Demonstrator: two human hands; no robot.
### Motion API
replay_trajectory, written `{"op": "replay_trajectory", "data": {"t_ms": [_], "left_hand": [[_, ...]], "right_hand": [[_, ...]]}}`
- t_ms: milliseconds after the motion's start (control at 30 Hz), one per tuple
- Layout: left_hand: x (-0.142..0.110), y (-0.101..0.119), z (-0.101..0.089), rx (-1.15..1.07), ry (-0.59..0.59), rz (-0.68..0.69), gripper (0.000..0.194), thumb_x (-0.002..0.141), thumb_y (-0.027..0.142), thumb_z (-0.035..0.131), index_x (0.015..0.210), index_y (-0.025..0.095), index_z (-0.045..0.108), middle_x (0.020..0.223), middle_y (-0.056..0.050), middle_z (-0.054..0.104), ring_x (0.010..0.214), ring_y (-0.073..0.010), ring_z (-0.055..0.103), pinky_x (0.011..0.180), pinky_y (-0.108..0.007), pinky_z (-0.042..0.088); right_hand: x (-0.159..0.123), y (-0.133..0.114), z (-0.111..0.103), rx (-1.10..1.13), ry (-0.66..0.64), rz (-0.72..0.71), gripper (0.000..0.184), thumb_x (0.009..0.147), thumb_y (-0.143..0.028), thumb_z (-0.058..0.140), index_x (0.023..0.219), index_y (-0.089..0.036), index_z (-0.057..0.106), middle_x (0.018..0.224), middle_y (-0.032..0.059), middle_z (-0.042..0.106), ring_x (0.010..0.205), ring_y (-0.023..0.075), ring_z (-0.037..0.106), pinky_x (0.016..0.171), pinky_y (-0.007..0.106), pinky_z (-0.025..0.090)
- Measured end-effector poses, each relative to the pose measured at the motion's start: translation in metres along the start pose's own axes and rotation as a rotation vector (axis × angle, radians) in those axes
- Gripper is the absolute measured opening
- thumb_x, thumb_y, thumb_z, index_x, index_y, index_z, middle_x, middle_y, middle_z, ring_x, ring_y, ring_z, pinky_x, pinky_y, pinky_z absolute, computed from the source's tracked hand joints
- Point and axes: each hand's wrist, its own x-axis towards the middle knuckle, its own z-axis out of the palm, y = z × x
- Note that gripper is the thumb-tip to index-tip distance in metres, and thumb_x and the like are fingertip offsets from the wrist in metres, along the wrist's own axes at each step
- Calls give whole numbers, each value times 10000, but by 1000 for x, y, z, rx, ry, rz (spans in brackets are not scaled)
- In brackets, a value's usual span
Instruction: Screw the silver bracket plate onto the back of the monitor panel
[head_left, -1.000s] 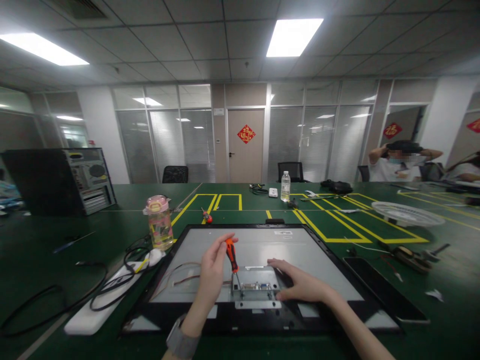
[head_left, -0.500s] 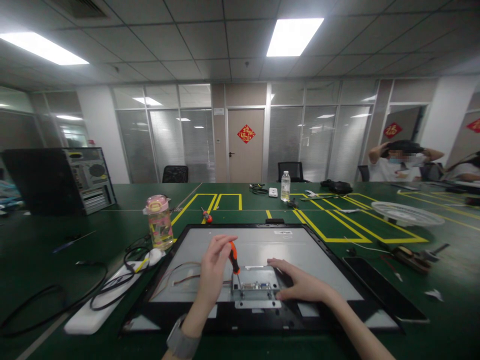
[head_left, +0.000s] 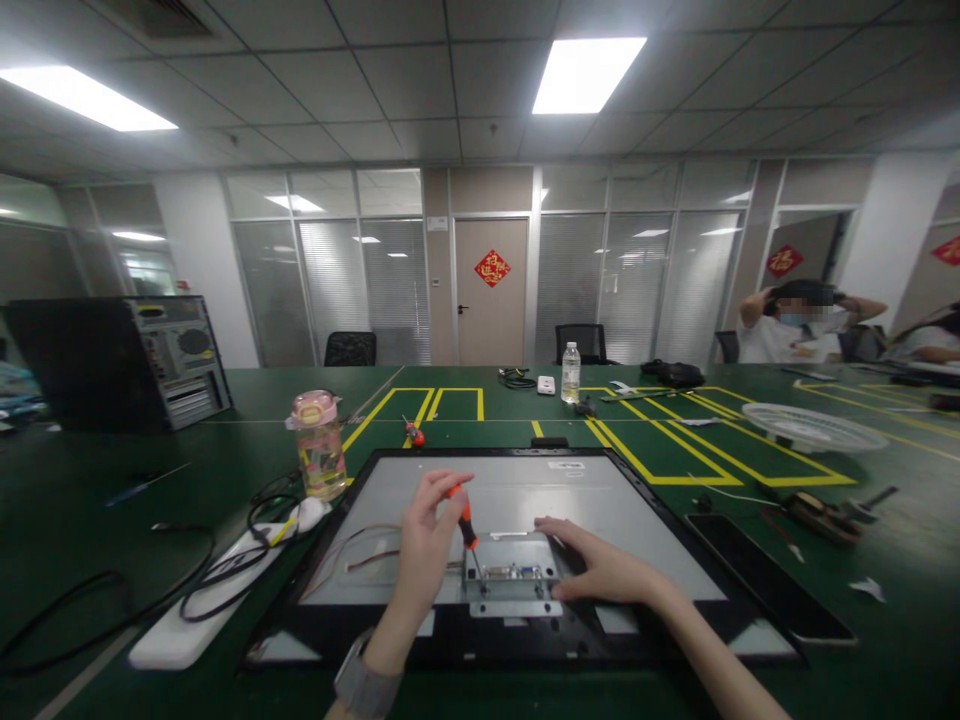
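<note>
A monitor panel [head_left: 645, 520] lies face down on the green table, its grey metal back up inside a black frame. A small metal bracket with ports [head_left: 514, 582] sits near its front edge. My left hand [head_left: 424, 545] is closed around an orange-and-black screwdriver [head_left: 465, 520], held upright with its tip at the bracket's left side. My right hand [head_left: 600, 565] rests flat on the bracket's right side, fingers spread. Thin wires [head_left: 367, 555] run across the panel to the left of the bracket.
A pink-capped drink bottle [head_left: 319, 445] stands left of the panel, by black cables [head_left: 225, 575] and a white strip. A computer case [head_left: 127, 360] is far left. A water bottle [head_left: 571, 372], a fan grille [head_left: 814, 428] and tools lie beyond. A person sits far right.
My left fingers have shifted around the screwdriver handle, covering more of it, as if twisting it. The right hand and panel have not moved.
</note>
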Motion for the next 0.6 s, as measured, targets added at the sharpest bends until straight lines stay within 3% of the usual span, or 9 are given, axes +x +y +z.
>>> {"op": "replay_trajectory", "data": {"t_ms": [133,233,333,433,600], "left_hand": [[0,3,-1,-81,-32,-75,333,871,348,466,1031,153,685,1038,-94,648,1064,-241,546,968,-354,366],[0,5,0,-44,-20,-101,331,830,373,534,1026,153,685,887,-80,666,891,-223,594,838,-328,443],[2,4,2,15,13,-7,237,763,355,630,890,172,713,748,-26,578,707,-163,550,688,-264,450],[2,0,3,34,18,49,165,746,313,662,832,184,715,721,-2,510,687,-146,518,681,-253,432],[2,1,2,31,-6,31,174,758,314,653,861,188,714,738,-9,513,700,-155,524,688,-258,439]], "right_hand": [[0,-1,0,-5,3,3,876,634,-426,734,1392,-171,377,1497,125,299,1374,292,256,1143,415,174],[0,-1,0,-9,2,-4,874,636,-436,732,1390,-167,382,1494,127,303,1372,290,260,1144,415,169],[0,0,0,-6,6,-5,876,636,-442,733,1389,-164,383,1496,129,298,1373,290,257,1143,419,172],[0,2,1,-1,5,-8,881,634,-440,734,1392,-166,378,1500,126,290,1374,289,255,1141,413,180],[0,2,1,6,9,-18,868,634,-438,735,1385,-170,391,1494,124,305,1368,300,267,1139,412,185]]}}
